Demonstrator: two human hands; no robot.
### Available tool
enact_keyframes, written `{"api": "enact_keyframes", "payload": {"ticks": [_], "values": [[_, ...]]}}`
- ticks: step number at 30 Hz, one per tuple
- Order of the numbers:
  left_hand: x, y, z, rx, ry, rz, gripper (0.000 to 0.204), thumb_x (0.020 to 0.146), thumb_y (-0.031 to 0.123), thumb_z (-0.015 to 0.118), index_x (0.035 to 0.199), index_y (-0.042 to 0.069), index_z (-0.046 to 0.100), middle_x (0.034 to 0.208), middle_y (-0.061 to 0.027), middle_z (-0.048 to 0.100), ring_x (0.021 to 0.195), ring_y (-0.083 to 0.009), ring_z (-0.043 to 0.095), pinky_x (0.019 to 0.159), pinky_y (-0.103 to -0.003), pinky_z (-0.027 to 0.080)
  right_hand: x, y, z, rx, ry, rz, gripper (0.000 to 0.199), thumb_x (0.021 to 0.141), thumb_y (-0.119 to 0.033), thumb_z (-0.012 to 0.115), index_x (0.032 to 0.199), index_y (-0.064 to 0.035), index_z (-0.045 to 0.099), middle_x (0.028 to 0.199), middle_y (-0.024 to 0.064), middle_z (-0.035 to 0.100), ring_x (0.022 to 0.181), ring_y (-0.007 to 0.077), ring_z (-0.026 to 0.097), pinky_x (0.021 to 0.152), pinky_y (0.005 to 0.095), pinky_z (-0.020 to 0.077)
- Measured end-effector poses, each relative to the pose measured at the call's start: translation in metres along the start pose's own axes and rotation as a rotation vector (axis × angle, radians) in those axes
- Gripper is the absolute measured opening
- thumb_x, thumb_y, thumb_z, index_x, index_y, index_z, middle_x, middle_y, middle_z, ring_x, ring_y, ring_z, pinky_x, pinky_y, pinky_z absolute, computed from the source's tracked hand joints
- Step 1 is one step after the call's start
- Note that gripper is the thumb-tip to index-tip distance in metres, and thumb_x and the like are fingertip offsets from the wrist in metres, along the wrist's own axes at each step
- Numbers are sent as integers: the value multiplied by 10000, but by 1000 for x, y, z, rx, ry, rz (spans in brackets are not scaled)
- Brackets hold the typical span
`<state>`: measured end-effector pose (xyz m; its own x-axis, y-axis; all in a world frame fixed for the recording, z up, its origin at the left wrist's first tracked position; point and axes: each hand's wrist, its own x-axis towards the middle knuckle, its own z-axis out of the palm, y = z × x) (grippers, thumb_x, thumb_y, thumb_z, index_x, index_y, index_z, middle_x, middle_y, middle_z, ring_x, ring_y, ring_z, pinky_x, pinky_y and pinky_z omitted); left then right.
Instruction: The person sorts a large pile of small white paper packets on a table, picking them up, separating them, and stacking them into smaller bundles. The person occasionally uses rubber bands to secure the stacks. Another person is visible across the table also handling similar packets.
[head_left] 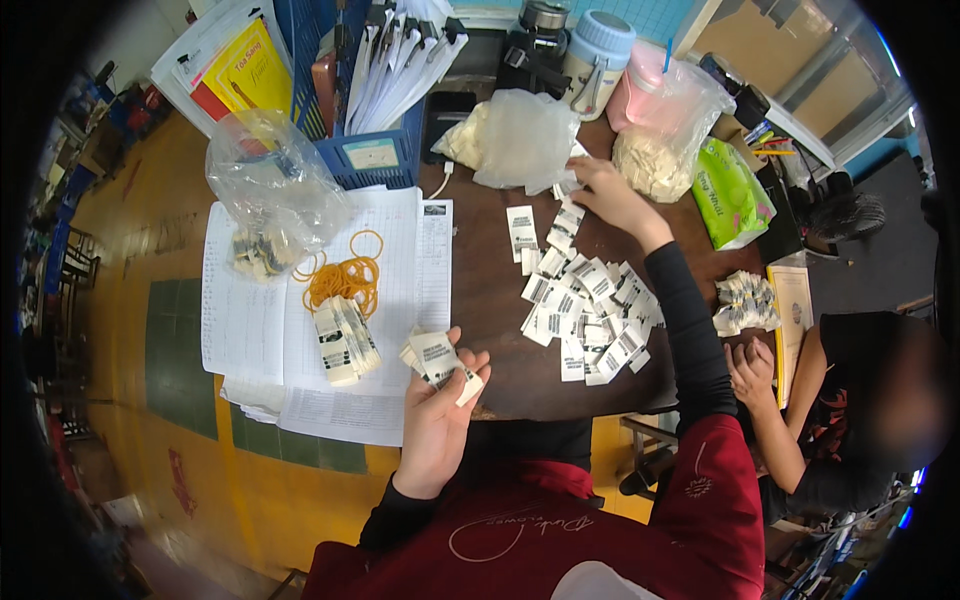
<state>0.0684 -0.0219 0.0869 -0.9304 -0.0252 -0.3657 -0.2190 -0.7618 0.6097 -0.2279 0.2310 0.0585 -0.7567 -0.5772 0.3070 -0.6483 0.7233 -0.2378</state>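
Note:
My left hand (440, 415) is closed round a small stack of white printed labels (437, 357), held up near the table's front edge. Farther off, my right hand (612, 195) has its fingers bent down at a white label (567, 188) beside a clear plastic bag (524, 138); the fingertips are partly hidden. Between my hands and to the right, a loose heap of labels (590, 310) spreads over the dark table (490, 290). To the left, a banded-looking bundle of labels (346, 340) lies against a pile of orange rubber bands (343, 283).
Ledger sheets (240, 330) lie under the bands and a plastic bag of labels (265, 200). Behind stand a blue file rack (375, 155), a flask (597, 65) and a pink container (645, 85). A green tissue pack (732, 195), another label pile (746, 302) and a co-worker's hand (752, 375) are at right.

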Motion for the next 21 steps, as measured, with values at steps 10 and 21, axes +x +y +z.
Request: {"api": "enact_keyframes", "payload": {"ticks": [10, 21], "values": [[3, -1, 4, -185, 58, -72, 287, 1016, 196, 495, 1232, 7, 494, 1006, -75, 532, 997, -208, 539, 971, -371, 446, -16, -20, -28, 115, -273, 297, 400, 787, -211, 754, 1169, -167, 646, 1205, 46, 583, 1205, 278, 477, 1046, 503, 279], [0, -1, 8, -176, 67, -22, 314, 1014, 199, 498, 1243, -16, 491, 1006, -76, 523, 984, -181, 520, 965, -364, 445, -6, -17, -22, 87, -317, 169, 256, 795, -123, 720, 1049, -128, 683, 1059, 47, 661, 1082, 224, 557, 951, 465, 299]]}}
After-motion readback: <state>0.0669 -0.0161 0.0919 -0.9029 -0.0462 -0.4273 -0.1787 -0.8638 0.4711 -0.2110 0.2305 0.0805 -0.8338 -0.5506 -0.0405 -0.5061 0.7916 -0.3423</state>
